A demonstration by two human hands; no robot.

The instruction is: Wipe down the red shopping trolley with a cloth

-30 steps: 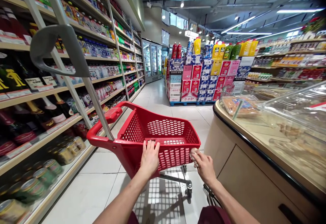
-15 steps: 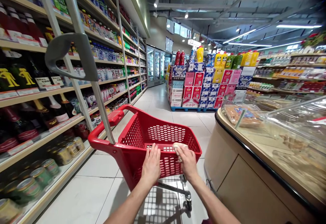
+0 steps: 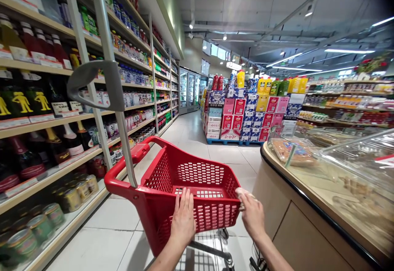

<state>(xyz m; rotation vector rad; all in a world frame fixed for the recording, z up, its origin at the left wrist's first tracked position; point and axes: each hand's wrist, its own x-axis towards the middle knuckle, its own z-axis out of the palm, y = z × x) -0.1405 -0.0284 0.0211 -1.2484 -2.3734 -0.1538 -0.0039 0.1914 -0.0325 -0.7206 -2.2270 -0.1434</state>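
Observation:
In front of me stands a red plastic shopping cart (image 3: 197, 168) with perforated walls and a basket holding no goods. My left hand (image 3: 184, 217) lies flat against the cart's near side wall, fingers straight and reaching to the rim. At the front right corner of the rim, my right hand (image 3: 253, 213) is closed around a pale cloth (image 3: 245, 195) pressed to the edge. Part of the cloth is hidden behind the fingers. A grey metal pole with a dark grey looped handle (image 3: 118, 86) rises from the cart's push-bar end.
Shelves of bottles and cans (image 3: 74, 143) run along the left. To the right is a curved counter (image 3: 280, 197) with clear covers over packaged food. Stacked drink cartons (image 3: 237, 115) stand on a blue pallet ahead, with glass-door fridges (image 3: 188, 86) farther back. The floor is pale tile.
My right hand has slid the cloth rightward along the near rim to the front corner. My left hand stays on the side wall. The view has tilted slightly upward.

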